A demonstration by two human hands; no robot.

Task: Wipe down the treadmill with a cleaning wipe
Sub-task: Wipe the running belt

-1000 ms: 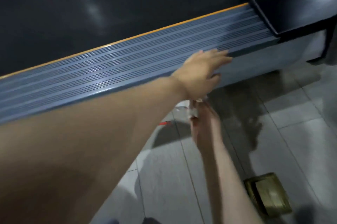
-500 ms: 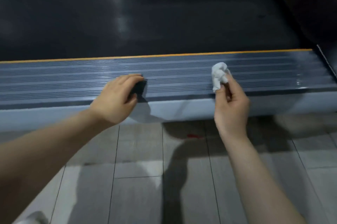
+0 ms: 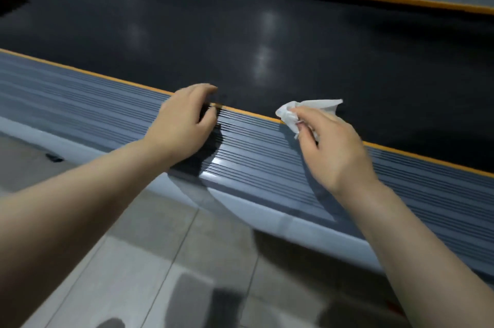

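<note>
right hand (image 3: 331,148) fingers pinching crumpled wipe (image 3: 299,111) over ribbed side rail (image 3: 267,162), ready to rub | left hand (image 3: 181,124) fingers loosely curled, bracing on rail edge

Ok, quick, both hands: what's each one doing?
Left hand: holds nothing, fingers loosely curled over the ribbed side rail.
Right hand: pinching the white cleaning wipe.

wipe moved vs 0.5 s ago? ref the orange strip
Yes. The wipe, pinched by the right hand, went from over the near ribbed side rail forward to the orange strip, its tip now over the black belt.
</note>
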